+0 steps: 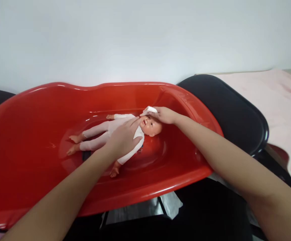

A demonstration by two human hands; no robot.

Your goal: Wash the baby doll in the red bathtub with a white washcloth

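Note:
A baby doll (152,126) in a white top and pale pink leggings lies on its back in a red baby bathtub (35,134), its head to the right. My left hand (125,137) rests on the doll's chest, fingers stretched out, with nothing visible in it. Beside the far side of the doll's head, my right hand (166,115) pinches a small white cloth (150,109), which is at the edge of the face. The doll's chest is partly hidden under my left hand. A dark patch shows beneath the doll's body.
Black chairs or seats (223,107) adjoin the tub on the right and show at the far left. A pink sheet (273,100) covers a surface at the right. Behind the tub rises a pale wall (135,40). Dark legwear and a greyish sheet (170,202) show below the rim.

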